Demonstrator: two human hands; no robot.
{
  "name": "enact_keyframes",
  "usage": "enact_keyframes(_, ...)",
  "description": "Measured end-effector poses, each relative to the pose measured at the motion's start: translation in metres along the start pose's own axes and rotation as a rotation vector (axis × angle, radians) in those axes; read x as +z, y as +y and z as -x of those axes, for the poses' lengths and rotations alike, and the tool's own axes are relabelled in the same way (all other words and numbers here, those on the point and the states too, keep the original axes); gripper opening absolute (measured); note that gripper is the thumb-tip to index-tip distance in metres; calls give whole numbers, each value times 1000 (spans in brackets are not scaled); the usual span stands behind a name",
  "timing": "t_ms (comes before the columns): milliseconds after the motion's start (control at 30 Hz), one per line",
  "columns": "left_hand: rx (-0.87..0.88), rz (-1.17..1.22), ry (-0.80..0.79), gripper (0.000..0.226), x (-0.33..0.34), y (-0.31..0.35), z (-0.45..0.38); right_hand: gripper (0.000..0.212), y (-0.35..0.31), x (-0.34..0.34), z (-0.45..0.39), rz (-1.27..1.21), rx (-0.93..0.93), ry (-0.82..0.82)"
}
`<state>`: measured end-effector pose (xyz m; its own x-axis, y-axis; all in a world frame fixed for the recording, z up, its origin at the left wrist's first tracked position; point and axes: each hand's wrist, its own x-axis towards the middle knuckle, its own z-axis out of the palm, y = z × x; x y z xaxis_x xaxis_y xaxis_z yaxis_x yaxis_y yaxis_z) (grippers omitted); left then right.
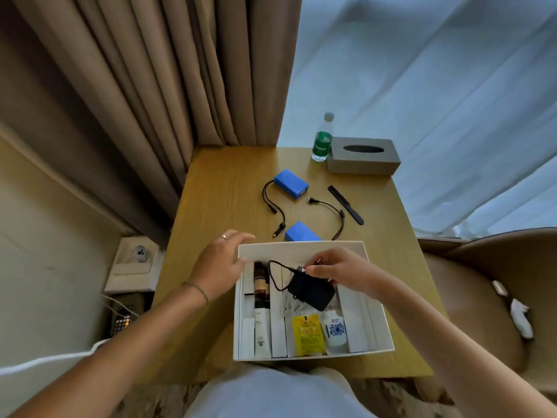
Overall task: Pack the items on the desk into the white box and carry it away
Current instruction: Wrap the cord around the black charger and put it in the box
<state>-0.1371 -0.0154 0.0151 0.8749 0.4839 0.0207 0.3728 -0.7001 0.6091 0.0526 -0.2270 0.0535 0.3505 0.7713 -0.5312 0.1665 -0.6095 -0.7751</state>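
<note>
The right hand's fingers [313,268] pinch the cable plug of the black charger [312,289], lowering it into the white box [301,247]. The left hand [221,263] rests open-fingered on the box's ten-o'clock corner (steadying it, I judge). Next comes the near blue battery pack [301,233], on the table just beyond the rim at twelve o'clock.

white box [301,250], blue battery packs [291,184]
</note>
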Motion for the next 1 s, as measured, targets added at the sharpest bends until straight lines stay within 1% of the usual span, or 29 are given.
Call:
enact_keyframes(100, -65, 35, 56, 43, 14, -9, 7, 16, 22, 11, 1, 44, 62, -19)
enact_keyframes(200, -93, 71, 101, 45, 22, -12, 12, 16, 41, 24, 0, 100, 117, -76)
enact_keyframes(267, -102, 108, 123, 46, 25, -12, 12, 14, 51, 32, -2, 151, 118, -126)
enact_keyframes(400, -106, 113, 134, 45, 26, -13, 12, 19, 64, 45, -8, 312, 100, -183)
enact_keyframes(500, -103, 117, 130, 41, 27, -14, 14, 17, 72, 53, -13, 444, 77, -206)
enact_keyframes(600, -88, 113, 134, 38, 26, -14, 15, 13, 78, 60, -17, 517, 57, -231)
enact_keyframes(767, -74, 114, 124, 38, 25, -14, 14, 9, 84, 64, -18, 633, 10, -171)
enact_keyframes(900, -69, 108, 119, 38, 26, -13, 13, 12, 83, 63, -19, 704, -42, -73)
enact_keyframes(1000, -70, 104, 112, 36, 25, -12, 13, 13, 80, 66, -20, 716, -44, 12)
